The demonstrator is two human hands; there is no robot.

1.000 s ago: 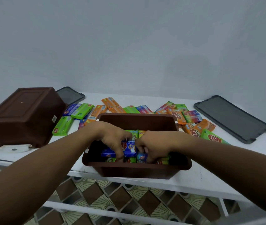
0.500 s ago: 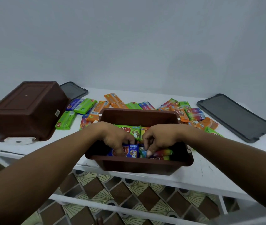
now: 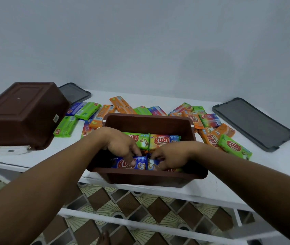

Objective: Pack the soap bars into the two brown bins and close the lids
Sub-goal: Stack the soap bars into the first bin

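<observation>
Tucking bars into the near row of the open bin (image 3: 147, 122) at the moment. Left to right: the second brown bin (image 3: 22, 114) sits upside down at the far left of the table (image 3: 167, 100), so nothing's in it yet, with a dark lid (image 3: 75, 92) just behind it. Near that, a bunch of loose bars (image 3: 87, 110) lie flat.

In the middle, my left hand (image 3: 123, 147) is down inside the open bin, fingers curled onto a blue bar (image 3: 126, 164) and pinching it by the near wall. A second ago both hands were bunched on that bar mid-bin. Now it lies flat and my hands have spread apart a bit.

My right hand (image 3: 170, 156) is just beside it on a neighbouring bar (image 3: 152, 164), fingers bent down, but honestly I can't tell if it's gripping or only pushing. A far row (image 3: 138, 138) is already in behind them.

Further right, another heap of bars (image 3: 235, 147) waits on the table, and the grey lid (image 3: 253, 122) lies well apart at the far right.

My read: blue bar seated, loads left to pack, second bin needs flipping, lids last.
</observation>
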